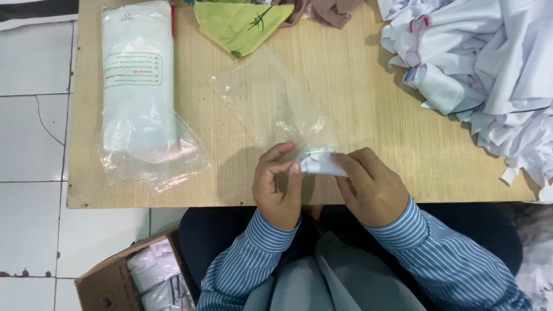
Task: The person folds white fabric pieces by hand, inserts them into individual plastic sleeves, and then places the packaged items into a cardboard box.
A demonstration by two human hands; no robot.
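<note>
Both hands, the left hand (278, 183) and right hand (371, 185), are pinching a folded white cloth (320, 163) at the clear bag (271, 103) mouth, near the counter (368, 109) edge; sliding it in needs the bag held open.

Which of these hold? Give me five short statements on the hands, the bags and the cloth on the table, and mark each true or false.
1. Both hands, left hand and right hand, hold a small folded white piece. True.
2. The clear plastic bag lies on the floor. False: on the wooden table.
3. A long sealed pack lies at the table's left. True.
4. The heap of white clothes is black. False: white.
5. A cardboard box stands on the table. False: on the floor.
</note>
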